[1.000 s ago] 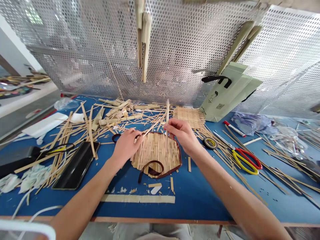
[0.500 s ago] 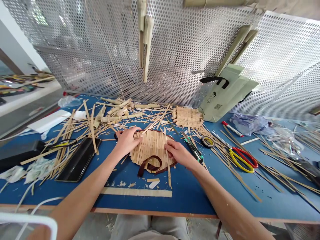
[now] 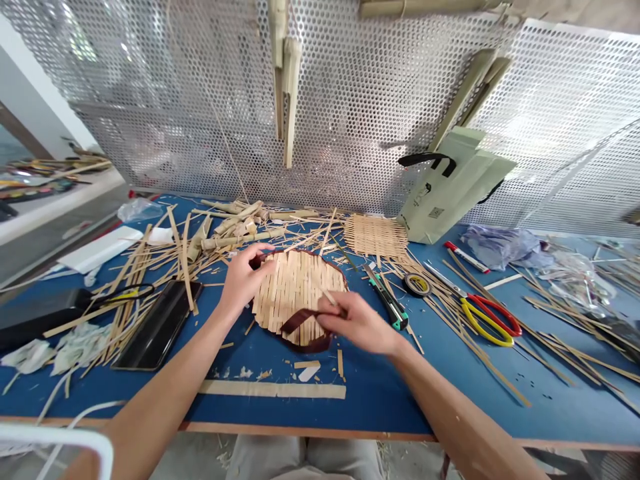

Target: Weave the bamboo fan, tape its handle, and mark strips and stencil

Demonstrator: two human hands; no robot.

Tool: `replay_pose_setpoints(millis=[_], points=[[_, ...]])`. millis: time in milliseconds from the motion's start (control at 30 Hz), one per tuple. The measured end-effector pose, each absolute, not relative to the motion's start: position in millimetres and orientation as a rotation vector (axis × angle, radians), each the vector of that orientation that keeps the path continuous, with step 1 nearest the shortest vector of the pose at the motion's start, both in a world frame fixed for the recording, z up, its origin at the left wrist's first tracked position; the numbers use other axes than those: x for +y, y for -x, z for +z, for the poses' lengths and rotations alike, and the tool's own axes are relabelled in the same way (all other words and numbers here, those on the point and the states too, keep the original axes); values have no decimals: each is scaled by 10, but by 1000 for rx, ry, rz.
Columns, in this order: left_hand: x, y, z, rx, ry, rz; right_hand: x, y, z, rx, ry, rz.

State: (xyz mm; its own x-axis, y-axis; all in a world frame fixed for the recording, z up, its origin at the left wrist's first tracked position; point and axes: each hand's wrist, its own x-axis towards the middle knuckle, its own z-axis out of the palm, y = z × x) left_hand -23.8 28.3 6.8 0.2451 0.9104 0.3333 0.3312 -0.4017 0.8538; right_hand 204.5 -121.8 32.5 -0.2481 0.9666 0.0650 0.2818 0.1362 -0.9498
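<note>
A round woven bamboo mat with a dark brown edging band lies tilted on the blue table. My left hand grips its upper left rim, fingers curled over the edge. My right hand pinches the loose end of the brown band at the mat's lower right, fingers closed. A thin bamboo sliver pokes out by the right fingers.
Loose bamboo strips litter the left and back. A square woven mat, utility knife, tape roll, red-yellow scissors and green bag lie right. A black tray sits left. A flat strip lies near the front edge.
My right hand dropped from holding a strip upright to the mat's lower edge and took the brown band. The left hand lifted the mat's far rim, tilting it.
</note>
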Motion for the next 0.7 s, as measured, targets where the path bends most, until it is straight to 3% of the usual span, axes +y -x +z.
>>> replay_pose_setpoints(millis=[167,333,400,533,700], points=[[322,307,100,1185,-1676,1385,-1235,-2597,494,-1374,1098,1116],[314,324,181,1108,-1497,1716,-1266,-2759,431,-1446,819,1469],[318,329,203,1034,-1431,1800,-1215,-2664,401,-1292,872,1375],[315,336,225,952,-1334,1898,-1070,-2398,359,-1032,1244,859],[233,291,229,828,-1313,1790,-995,-2162,268,-925,1240,831]])
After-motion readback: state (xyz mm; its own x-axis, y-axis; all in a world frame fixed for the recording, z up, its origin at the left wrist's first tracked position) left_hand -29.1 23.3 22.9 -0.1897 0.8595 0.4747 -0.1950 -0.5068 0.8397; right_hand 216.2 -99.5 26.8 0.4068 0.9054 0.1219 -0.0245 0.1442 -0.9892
